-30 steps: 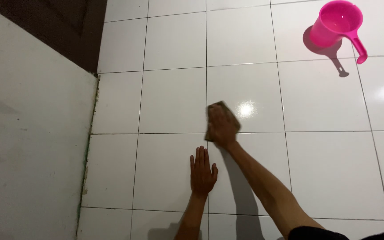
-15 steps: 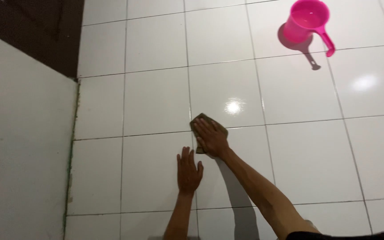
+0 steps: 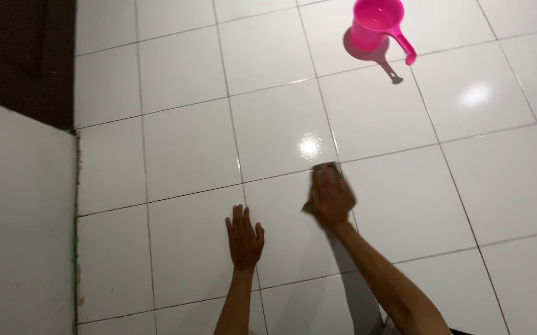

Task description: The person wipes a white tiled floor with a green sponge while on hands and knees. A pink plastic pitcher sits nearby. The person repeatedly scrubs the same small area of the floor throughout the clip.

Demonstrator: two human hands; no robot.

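As before pressing, rag (image 3: 325, 169) shifted right

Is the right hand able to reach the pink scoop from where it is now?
Probably not without moving forward. The right hand presses a brown cloth on the tiled floor; the pink scoop stands several tiles beyond it, with nothing between.

We are kneeling on a glossy white tiled floor (image 3: 188, 149) that is reflecting overhead light; a white wall (image 3: 20, 217) is running along its left edge beside a dark doorway (image 3: 20, 56).
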